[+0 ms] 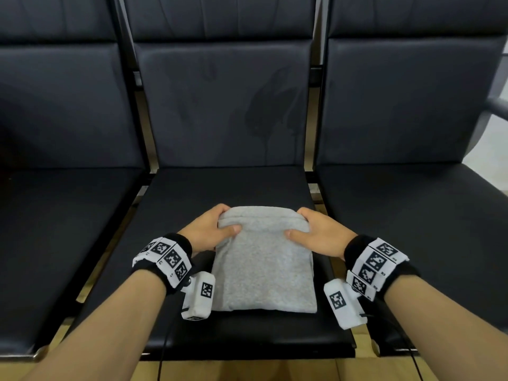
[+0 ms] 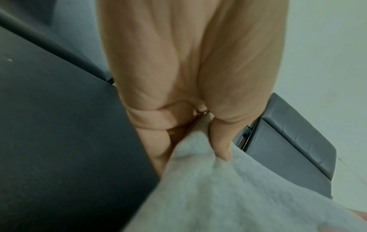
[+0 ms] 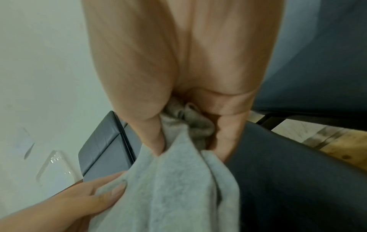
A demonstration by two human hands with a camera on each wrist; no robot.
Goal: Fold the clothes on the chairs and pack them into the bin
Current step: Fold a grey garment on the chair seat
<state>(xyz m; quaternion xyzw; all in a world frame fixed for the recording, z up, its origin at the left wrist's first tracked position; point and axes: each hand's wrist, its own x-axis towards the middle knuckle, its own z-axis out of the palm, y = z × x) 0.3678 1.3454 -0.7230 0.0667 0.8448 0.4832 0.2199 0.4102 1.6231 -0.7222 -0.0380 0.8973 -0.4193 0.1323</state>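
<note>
1. Left chair (image 1: pixel 68 215): black padded seat and back, nothing on the part I can see.
2. My left hand (image 1: pixel 209 229) grips the far-left corner of the folded grey garment (image 1: pixel 264 259). Thumb on top of the cloth, fingers wrapped round its far edge. Left wrist view confirms: thumb (image 2: pixel 222 141) pressing into the grey fabric (image 2: pixel 218 196), fingers curled under it against the dark seat (image 2: pixel 59 141).
3. Left wristband (image 1: pixel 165 257) with black-and-white marker tiles; white camera block (image 1: pixel 198 295) hangs below it, just beside the garment's left edge.
4. The garment is a compact folded rectangle lying flat on the front half of the middle chair's seat (image 1: pixel 228 188), long side running toward me. Far edge shows stacked fold layers. It is on the chair, not in any bin; no bin in frame.
5. My right hand (image 1: pixel 316 232) grips the far-right corner the same way, thumb on top, fingers over the far edge. Right wrist view: bunched grey layers (image 3: pixel 188 125) clamped between thumb and fingers; the left hand's fingers (image 3: pixel 103 193) show at lower left, touching the cloth.
6. Right wristband (image 1: pixel 376 262) with marker tiles, white camera block (image 1: pixel 341 303) below it, near the garment's right edge.
7. Right chair (image 1: pixel 412 202): same black padding, armrest (image 1: pixel 497 105) at the far right edge.
</note>
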